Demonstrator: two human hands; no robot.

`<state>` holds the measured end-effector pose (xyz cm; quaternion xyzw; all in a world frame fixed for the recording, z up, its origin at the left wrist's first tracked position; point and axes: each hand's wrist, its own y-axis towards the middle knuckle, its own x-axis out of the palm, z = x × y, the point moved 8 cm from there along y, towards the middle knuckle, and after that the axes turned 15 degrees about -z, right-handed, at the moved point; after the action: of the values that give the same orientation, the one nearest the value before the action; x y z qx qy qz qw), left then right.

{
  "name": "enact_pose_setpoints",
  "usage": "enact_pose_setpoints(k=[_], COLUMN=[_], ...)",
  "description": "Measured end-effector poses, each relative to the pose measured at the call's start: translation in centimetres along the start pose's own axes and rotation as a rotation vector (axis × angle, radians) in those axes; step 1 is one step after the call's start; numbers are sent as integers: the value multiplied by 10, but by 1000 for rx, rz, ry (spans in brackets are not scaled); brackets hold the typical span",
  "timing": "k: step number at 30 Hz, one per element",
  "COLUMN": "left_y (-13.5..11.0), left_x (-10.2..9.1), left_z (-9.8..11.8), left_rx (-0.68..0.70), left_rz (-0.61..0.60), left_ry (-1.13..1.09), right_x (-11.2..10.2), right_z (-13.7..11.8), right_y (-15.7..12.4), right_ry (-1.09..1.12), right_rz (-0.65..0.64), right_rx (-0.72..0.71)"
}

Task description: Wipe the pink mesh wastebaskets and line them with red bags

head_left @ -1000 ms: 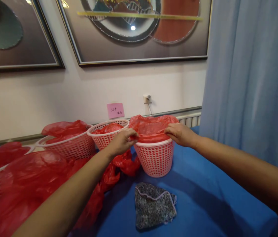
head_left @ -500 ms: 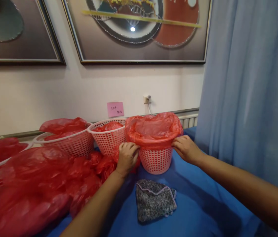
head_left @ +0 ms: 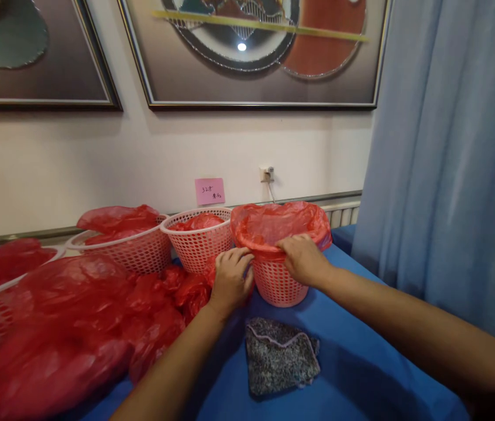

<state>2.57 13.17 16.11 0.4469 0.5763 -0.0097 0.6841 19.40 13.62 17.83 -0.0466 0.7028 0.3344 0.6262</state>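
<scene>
Since the earlier frame, the right hand (head_left: 305,258) has moved from the right side of a round, pink, perforated plastic basket (head_left: 279,286) to its front rim. Nearest, a folded, speckled dark-grey cloth (head_left: 280,359) with lilac edging lies in from the right edge of the blue cloth-covered table (head_left: 353,362); crumpled translucent red plastic bags (head_left: 67,327) heap leftward. Beyond, the basket stands upright near the far right corner. Right fingers, bent nearly closed, grip the thin red plastic liner (head_left: 274,225) over its rim; the left hand's (head_left: 232,273) fingers half-curl at the rim's left, their hold unclear.
</scene>
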Motion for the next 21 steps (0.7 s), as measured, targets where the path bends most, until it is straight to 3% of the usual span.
enact_pose_setpoints(k=[5, 8, 10, 14, 17, 21], left_y=[6, 11, 16, 41, 69, 93], left_x=[-21, -33, -38, -45, -46, -36], left_z=[2, 2, 0, 4, 23, 34], left_rx=[38, 34, 10, 25, 212, 398], left_rz=[-10, 76, 135, 164, 16, -261], left_ry=[77, -52, -212, -309, -124, 84], right_x=[0, -9, -22, -42, -36, -13], right_z=[71, 92, 80, 20, -5, 5], right_y=[-11, -30, -41, -47, -36, -19], right_ry=[55, 60, 94, 182, 185, 165], right_rz=[-24, -5, 72, 192, 196, 118], right_rx=[43, 73, 35, -189, -227, -84])
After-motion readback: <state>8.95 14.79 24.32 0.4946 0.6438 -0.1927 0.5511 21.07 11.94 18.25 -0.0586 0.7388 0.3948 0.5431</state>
